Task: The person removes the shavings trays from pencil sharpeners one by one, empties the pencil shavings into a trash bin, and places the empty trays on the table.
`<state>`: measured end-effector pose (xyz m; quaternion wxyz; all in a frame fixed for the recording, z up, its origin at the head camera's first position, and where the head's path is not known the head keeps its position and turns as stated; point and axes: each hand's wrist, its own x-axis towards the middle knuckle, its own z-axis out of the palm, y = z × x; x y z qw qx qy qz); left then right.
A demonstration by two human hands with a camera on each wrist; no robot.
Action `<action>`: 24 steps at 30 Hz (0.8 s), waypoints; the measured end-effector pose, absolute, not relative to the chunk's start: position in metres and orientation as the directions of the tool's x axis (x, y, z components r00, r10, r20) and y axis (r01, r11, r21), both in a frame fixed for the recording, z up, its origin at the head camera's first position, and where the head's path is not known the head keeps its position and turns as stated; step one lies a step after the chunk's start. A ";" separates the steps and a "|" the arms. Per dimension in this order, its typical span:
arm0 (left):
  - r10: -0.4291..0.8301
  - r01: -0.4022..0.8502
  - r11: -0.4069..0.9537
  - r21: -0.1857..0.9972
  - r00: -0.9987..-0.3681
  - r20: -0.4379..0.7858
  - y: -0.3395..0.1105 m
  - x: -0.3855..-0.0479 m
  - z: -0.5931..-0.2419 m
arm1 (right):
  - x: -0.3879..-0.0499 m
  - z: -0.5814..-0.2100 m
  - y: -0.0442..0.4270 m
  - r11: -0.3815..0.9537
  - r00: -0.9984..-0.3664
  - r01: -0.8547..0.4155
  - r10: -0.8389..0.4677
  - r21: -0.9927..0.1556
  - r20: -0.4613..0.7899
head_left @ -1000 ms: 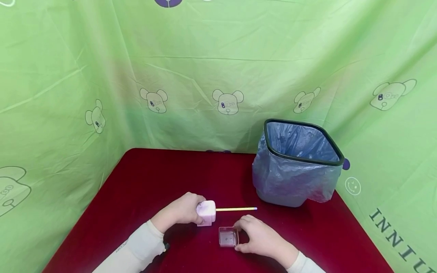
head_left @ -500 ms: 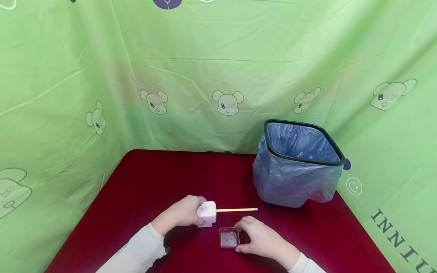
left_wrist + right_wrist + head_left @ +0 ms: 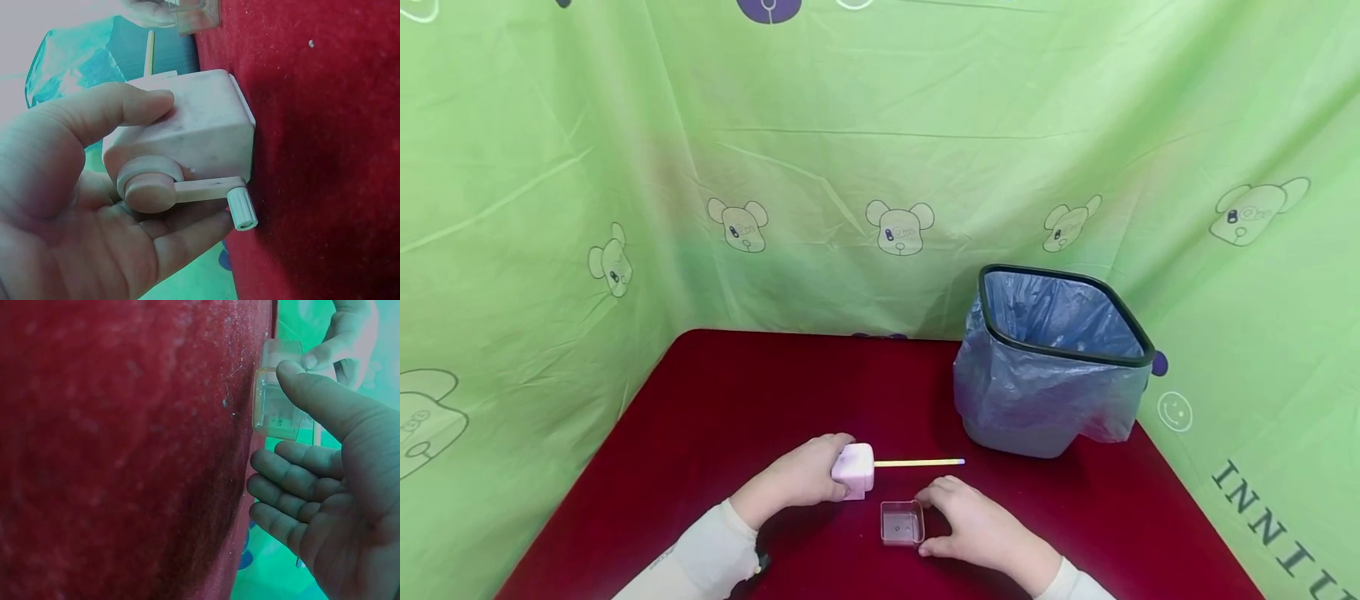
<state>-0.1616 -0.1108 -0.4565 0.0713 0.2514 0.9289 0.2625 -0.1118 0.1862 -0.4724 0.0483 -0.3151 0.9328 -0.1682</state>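
My left hand grips a pale pink crank pencil sharpener on the red table. In the left wrist view, the thumb lies across the sharpener body, with the crank facing the wrist and fingers beneath. From the sharpener's far side a thin yellow pencil points right. Nearer me stands a small clear plastic shavings drawer, open at the top. My right hand holds the drawer's right end between thumb and index finger; the other fingers are loosely bent. Exact fingertip contact is hard to see.
A bin with a blue plastic liner and black rim stands at the table's back right. Green patterned cloth hangs behind and at both sides. The red table carries everything.
The view has shifted very slightly. Both hands, the sharpener, the pencil and the drawer keep practically the same places.
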 end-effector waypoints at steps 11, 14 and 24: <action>0.502 0.425 0.739 0.523 -0.865 -0.006 -0.110 -0.158 -0.456 | -0.112 -0.470 0.190 0.749 -0.789 -0.603 -0.612 -0.273 0.064; 0.499 0.422 0.737 0.529 -0.867 -0.005 -0.113 -0.157 -0.457 | -0.112 -0.467 0.189 0.747 -0.784 -0.613 -0.614 -0.255 0.086; 0.496 0.431 0.727 0.535 -0.868 0.024 -0.125 -0.151 -0.459 | -0.107 -0.467 0.186 0.727 -0.762 -0.646 -0.629 -0.233 0.153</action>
